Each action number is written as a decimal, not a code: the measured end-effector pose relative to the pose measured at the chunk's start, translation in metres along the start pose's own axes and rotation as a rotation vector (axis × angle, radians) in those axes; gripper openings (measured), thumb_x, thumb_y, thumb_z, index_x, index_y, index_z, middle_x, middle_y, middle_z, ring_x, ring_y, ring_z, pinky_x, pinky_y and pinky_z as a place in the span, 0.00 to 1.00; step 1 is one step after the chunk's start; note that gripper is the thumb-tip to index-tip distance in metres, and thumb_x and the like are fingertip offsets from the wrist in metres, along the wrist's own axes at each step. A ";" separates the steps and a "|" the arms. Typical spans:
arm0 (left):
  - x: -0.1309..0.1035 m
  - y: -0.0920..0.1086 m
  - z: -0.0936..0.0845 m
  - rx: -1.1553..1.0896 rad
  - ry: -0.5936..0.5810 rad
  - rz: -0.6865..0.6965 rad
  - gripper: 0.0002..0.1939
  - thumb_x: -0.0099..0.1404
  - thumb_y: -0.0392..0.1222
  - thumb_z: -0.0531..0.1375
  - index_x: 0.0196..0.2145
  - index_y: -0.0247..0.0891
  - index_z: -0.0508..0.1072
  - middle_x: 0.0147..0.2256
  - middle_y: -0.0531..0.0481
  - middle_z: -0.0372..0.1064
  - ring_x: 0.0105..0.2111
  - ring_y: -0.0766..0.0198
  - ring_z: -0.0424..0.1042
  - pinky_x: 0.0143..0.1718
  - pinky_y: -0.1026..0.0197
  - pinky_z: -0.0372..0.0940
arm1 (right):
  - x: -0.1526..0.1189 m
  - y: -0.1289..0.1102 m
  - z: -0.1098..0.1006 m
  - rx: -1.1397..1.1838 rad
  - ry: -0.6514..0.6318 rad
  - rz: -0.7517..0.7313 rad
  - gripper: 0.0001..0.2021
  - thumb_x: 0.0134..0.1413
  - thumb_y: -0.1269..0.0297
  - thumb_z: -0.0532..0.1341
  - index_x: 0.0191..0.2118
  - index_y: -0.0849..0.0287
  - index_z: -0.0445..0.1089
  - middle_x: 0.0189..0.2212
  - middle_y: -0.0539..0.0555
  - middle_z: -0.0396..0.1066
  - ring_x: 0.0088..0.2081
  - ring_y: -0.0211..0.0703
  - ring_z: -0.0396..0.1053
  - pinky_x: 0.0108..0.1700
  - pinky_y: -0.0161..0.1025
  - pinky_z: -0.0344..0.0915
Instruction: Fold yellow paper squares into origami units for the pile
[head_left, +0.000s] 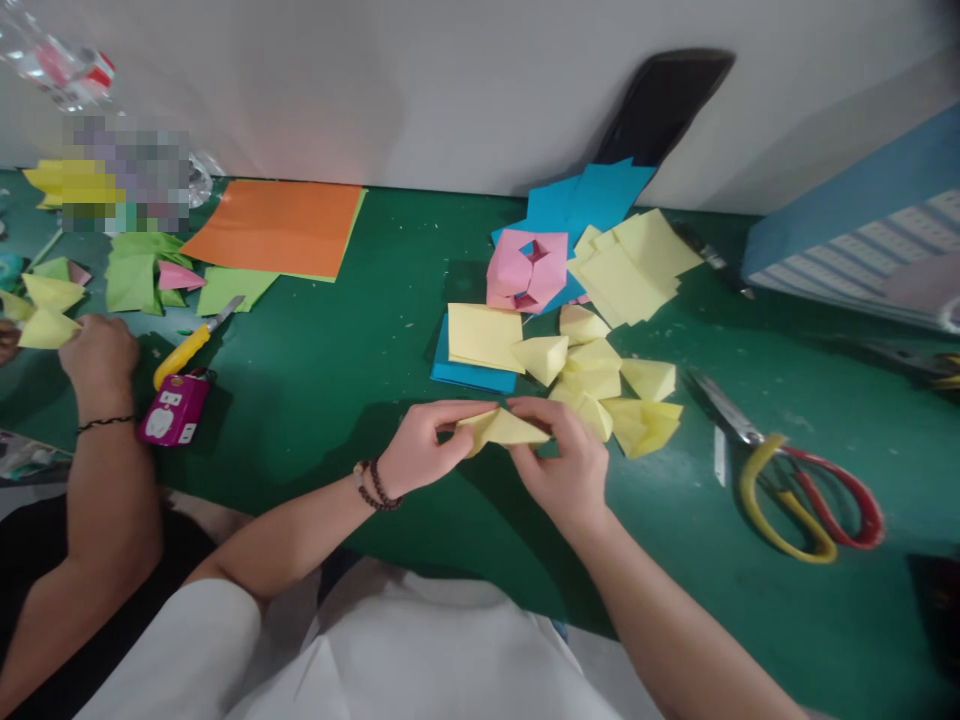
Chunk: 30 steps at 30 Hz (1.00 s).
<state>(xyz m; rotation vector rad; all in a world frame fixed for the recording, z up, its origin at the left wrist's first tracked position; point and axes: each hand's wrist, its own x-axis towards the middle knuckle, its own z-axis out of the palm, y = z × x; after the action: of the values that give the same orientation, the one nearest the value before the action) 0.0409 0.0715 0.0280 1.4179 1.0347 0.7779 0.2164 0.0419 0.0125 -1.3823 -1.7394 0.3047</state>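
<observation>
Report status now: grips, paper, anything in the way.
Left grip, right grip: both on one folded yellow paper. Folded yellow pieces close beyond right grip. Scissors farther right, untouched.

A dark green tabletop (330, 340) is spread across most of the view, its surface marked with small pale specks and, toward the right, washed with a dull sheen. Along its far edge it is met by a plain, pale grey wall (420, 90), on which soft-edged shadows are cast. Below the near edge, a light grey patch (607, 665) is partly shown, though whether it is floor cannot be told.
</observation>
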 end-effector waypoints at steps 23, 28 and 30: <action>0.008 -0.017 -0.003 -0.229 0.002 -0.094 0.21 0.60 0.34 0.60 0.51 0.35 0.65 0.40 0.43 0.77 0.38 0.60 0.78 0.37 0.63 0.72 | 0.002 0.010 -0.004 0.036 -0.177 -0.098 0.06 0.54 0.64 0.65 0.39 0.55 0.75 0.50 0.61 0.70 0.46 0.50 0.73 0.43 0.48 0.75; 0.008 -0.017 -0.003 -0.160 0.077 -0.111 0.20 0.58 0.30 0.60 0.49 0.34 0.68 0.36 0.46 0.78 0.34 0.62 0.78 0.34 0.65 0.72 | 0.001 0.010 -0.003 -0.017 -0.205 -0.248 0.09 0.56 0.72 0.61 0.40 0.54 0.75 0.52 0.61 0.68 0.52 0.54 0.69 0.45 0.51 0.73; 0.008 -0.016 -0.003 -0.134 0.092 -0.111 0.20 0.57 0.29 0.59 0.49 0.35 0.68 0.34 0.48 0.77 0.32 0.64 0.78 0.31 0.66 0.71 | 0.001 0.009 -0.003 -0.037 -0.197 -0.276 0.12 0.57 0.77 0.58 0.40 0.54 0.75 0.51 0.61 0.69 0.51 0.52 0.70 0.46 0.50 0.73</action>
<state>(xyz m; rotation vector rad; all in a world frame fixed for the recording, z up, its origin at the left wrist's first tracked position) 0.0388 0.0795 0.0114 1.2095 1.1018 0.8222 0.2249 0.0455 0.0088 -1.1492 -2.0801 0.2633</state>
